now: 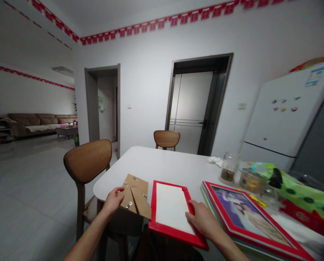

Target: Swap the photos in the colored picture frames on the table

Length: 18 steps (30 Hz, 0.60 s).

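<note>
My left hand [113, 200] grips the left edge of a brown frame backing board [143, 188], which has metal clips and a slit-like stand flap on it. The board is at the front left of the table, its lower part reaching past the edge. Right beside it is a red picture frame [154, 208] with a white sheet [169, 203] inside its border. My right hand [202, 219] is closed over the frame's right side, thumb and fingers at the inner edge. The frame's near end juts over the table edge.
At right, a framed photo [240, 210] with a red border tops a stack. Behind it stand a glass jar [228, 168], a food container [251, 180] and a green bag [308, 192]. A crumpled tissue [215, 161] lies on the white table [162, 163]. Wooden chairs [89, 163] flank it.
</note>
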{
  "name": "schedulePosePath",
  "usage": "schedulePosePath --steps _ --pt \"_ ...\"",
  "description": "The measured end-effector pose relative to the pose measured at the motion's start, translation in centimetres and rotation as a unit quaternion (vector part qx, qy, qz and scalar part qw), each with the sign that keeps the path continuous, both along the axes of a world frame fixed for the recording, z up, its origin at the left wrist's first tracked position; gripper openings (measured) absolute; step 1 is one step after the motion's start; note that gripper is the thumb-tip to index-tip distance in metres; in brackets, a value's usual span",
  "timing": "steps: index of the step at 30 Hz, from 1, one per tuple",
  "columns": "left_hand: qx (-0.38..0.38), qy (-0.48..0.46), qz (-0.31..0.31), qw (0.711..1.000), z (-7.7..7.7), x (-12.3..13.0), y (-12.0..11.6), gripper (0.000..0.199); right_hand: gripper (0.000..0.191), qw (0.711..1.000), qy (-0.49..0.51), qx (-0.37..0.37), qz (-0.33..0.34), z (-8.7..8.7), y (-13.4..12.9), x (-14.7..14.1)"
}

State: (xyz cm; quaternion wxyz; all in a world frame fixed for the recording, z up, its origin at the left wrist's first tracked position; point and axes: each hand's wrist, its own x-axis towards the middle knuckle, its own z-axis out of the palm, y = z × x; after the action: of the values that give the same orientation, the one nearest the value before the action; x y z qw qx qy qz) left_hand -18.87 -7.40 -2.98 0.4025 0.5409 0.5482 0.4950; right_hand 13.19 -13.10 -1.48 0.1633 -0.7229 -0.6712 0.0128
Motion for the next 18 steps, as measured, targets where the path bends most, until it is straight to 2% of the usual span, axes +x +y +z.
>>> schedulePosePath --steps 3,5,7,8,9,12,15,18 --pt "0.031 0.081 0.023 0.996 0.5 -0.6 0.2 0.026 0.045 1.0 0.019 0.002 -0.014 -0.5 0.4 0.2" --pt "0.063 0.125 0.039 0.989 0.9 -0.1 -0.1 0.031 0.048 0.998 0.05 0.007 -0.028 -0.6 0.8 0.5" --pt "0.092 0.153 0.036 0.983 1.2 1.4 -1.1 0.035 0.05 0.99 0.134 -0.004 -0.052 -0.4 1.0 0.8" --pt "0.104 0.163 0.023 0.981 1.2 2.5 -1.8 0.036 0.052 0.977 0.205 -0.018 -0.061 -0.2 0.9 0.8" --pt "0.112 0.169 0.002 0.979 1.1 3.9 -2.6 0.036 0.055 0.954 0.291 -0.037 -0.064 0.1 0.8 0.8" --pt "0.146 0.189 -0.11 0.965 0.9 8.7 -5.5 0.039 0.061 0.851 0.519 -0.071 -0.036 1.5 -0.2 0.2" --pt "0.165 0.198 -0.194 0.946 1.4 12.9 -7.6 0.048 0.065 0.782 0.622 -0.041 -0.016 3.5 -1.3 -1.0" --pt "0.191 0.214 -0.217 0.933 2.7 15.2 -8.5 0.057 0.07 0.731 0.682 -0.021 -0.023 5.1 -2.0 -2.1"
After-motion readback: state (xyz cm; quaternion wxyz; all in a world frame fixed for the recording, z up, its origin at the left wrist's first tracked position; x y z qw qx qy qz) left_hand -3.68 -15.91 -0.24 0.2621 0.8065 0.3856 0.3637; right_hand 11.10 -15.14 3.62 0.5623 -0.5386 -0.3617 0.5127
